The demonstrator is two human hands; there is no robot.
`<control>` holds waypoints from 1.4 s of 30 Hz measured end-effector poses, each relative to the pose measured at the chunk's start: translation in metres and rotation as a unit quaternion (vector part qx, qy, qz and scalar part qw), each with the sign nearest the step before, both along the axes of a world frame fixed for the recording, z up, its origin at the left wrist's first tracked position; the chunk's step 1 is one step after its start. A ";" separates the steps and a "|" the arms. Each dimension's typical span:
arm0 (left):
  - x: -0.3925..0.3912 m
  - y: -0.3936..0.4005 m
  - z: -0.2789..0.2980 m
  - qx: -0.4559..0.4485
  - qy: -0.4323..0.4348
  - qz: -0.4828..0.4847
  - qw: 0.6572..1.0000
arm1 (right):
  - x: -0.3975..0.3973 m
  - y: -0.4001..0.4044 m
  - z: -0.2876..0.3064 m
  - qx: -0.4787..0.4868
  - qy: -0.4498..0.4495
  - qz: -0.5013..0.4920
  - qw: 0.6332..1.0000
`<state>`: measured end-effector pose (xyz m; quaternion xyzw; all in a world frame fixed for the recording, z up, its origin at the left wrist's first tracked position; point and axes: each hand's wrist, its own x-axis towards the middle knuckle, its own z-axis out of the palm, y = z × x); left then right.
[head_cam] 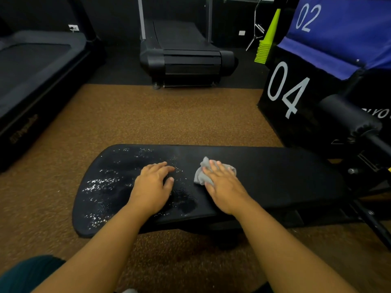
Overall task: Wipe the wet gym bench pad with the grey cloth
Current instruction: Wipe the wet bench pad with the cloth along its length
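Clearly your right hand [222,187] lies flat on the grey cloth [204,173], fingers spread and pressing it down on the gym bench pad [275,176] near the middle of its length; nothing is pinched, the palm only holds the cloth against the surface so it can slide. Your left hand [153,182] rests beside it, directly on the pad, with fingers loosely bent and holding nothing; I think it is there to steady you or the bench while the other hand wipes. The water droplets [101,182] sit mostly on the left part of the pad, from your left hand to the rounded end, and the part at the right of the cloth looks dry and matt. So, in my judgement, the wet zone is not yet wiped, and the cloth must travel to the left. Your left hand stands in this path, just beside the cloth, so it should lift or move away first. The pad ends in a curved edge at the left and straight edges far and near; beyond them is only the brown rubber floor [158,115], so there is free room for the stroke. The black numbered box [296,106] and the bench frame [370,218] crowd the right side.
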<state>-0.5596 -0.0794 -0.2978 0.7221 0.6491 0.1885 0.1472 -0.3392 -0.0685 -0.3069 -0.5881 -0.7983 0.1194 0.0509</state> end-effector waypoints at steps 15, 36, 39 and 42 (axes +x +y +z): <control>0.000 0.003 0.009 0.018 -0.003 -0.023 1.000 | 0.021 -0.020 -0.005 0.032 0.046 0.081 0.995; -0.002 0.004 0.014 0.030 0.045 -0.019 0.998 | 0.093 0.037 -0.009 0.018 -0.061 -0.274 0.960; 0.003 0.002 0.013 0.010 0.088 -0.016 0.996 | 0.043 0.024 -0.006 0.015 -0.020 -0.125 0.992; 0.006 0.002 0.011 -0.006 0.132 -0.029 0.991 | 0.033 -0.013 0.000 0.039 0.018 -0.016 0.999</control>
